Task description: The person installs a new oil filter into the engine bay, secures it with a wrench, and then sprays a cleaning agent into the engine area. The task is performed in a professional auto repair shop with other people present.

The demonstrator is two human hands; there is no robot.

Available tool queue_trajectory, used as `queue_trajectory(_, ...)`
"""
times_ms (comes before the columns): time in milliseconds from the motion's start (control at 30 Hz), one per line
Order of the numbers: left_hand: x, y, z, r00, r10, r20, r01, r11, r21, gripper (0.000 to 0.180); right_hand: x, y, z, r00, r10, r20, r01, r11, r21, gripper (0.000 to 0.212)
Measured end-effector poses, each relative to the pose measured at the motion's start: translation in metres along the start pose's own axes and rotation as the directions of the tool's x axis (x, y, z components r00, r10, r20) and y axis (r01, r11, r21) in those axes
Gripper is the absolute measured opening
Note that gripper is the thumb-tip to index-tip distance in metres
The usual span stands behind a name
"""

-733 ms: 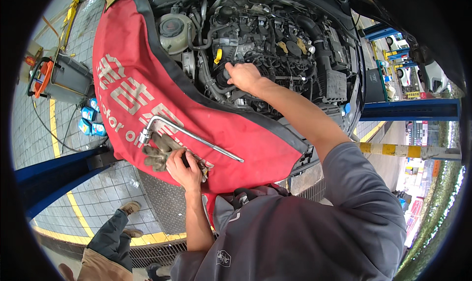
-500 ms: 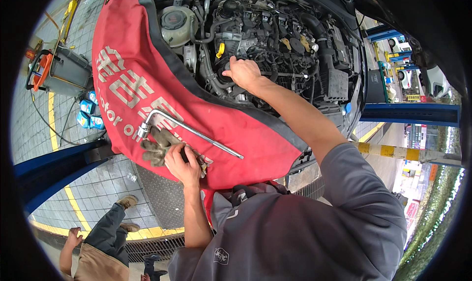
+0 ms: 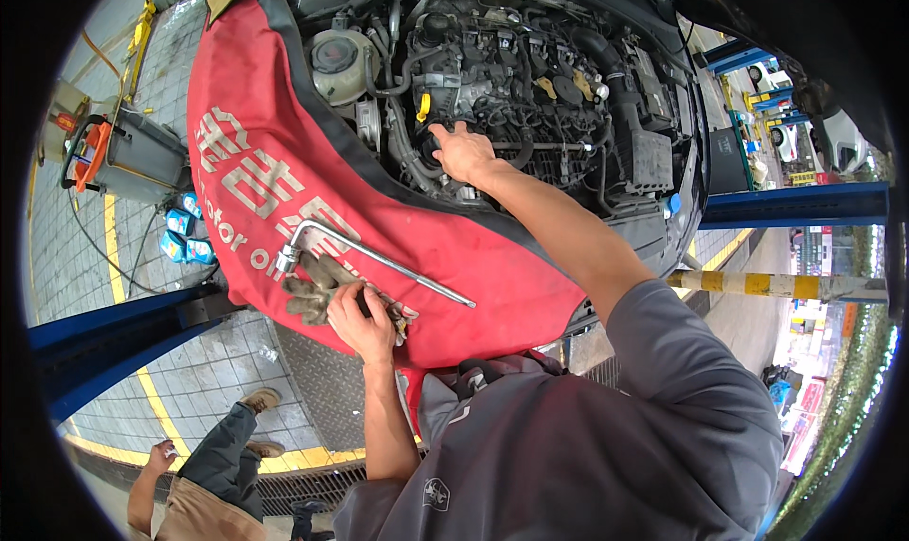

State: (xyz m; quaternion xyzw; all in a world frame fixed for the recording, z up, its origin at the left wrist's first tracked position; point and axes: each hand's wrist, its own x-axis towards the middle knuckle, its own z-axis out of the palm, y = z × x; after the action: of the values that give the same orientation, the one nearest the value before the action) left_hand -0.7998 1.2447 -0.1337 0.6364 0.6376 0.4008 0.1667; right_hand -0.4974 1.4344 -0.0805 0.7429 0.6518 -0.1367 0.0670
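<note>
My right hand (image 3: 461, 155) reaches into the engine bay, its fingers spread and bent around a black round cap (image 3: 432, 140), which they mostly hide. Just above it stands a yellow dipstick handle (image 3: 423, 106). Over the red fender cover (image 3: 473, 266), my left hand (image 3: 365, 325) is closed, with something dark between thumb and fingers that I cannot make out. It rests against a pair of dirty work gloves (image 3: 317, 285). Beside the gloves lies a bent chrome wrench (image 3: 398, 268) with a socket (image 3: 285, 260) on one end.
The engine (image 3: 530, 96) fills the bay, with a coolant reservoir (image 3: 341, 63) at its left. Blue lift arms (image 3: 123, 337) stand on both sides. A grey bin (image 3: 147, 162) and several blue bottles (image 3: 186, 233) are on the floor at left. Another person (image 3: 213, 479) stands at lower left.
My right hand has changed its hold on the cap: the fingers now spread over it, where the thumb pointed up before. My left hand stays by the gloves. The view has shifted slightly.
</note>
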Motion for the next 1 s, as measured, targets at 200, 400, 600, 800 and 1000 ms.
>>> queue_trajectory(200,0.000,0.000,0.001,1.000,-0.005,0.005,0.005,1.000,0.014,0.016,0.004,0.010,0.011,0.995,-0.069,-0.074,0.065,0.996,-0.059,0.050)
queue_trajectory(400,-0.001,-0.001,0.001,1.000,0.001,-0.008,-0.001,1.000,0.000,0.018,0.014,0.004,0.012,0.995,0.011,-0.104,-0.020,0.996,-0.090,0.058)
queue_trajectory(600,-0.001,-0.001,0.000,1.000,-0.023,-0.009,0.023,1.000,-0.013,0.019,-0.001,0.013,-0.001,0.997,-0.060,-0.047,0.059,0.998,-0.033,0.058)
queue_trajectory(800,0.000,-0.001,0.000,1.000,-0.028,-0.006,0.028,0.999,-0.016,0.019,0.004,0.018,-0.005,0.983,-0.178,0.047,0.182,0.979,-0.094,0.052)
queue_trajectory(1000,0.000,0.000,0.000,0.999,-0.035,0.004,0.035,0.999,-0.012,0.019,0.006,0.019,0.002,0.993,-0.119,0.015,0.120,0.991,-0.067,0.050)
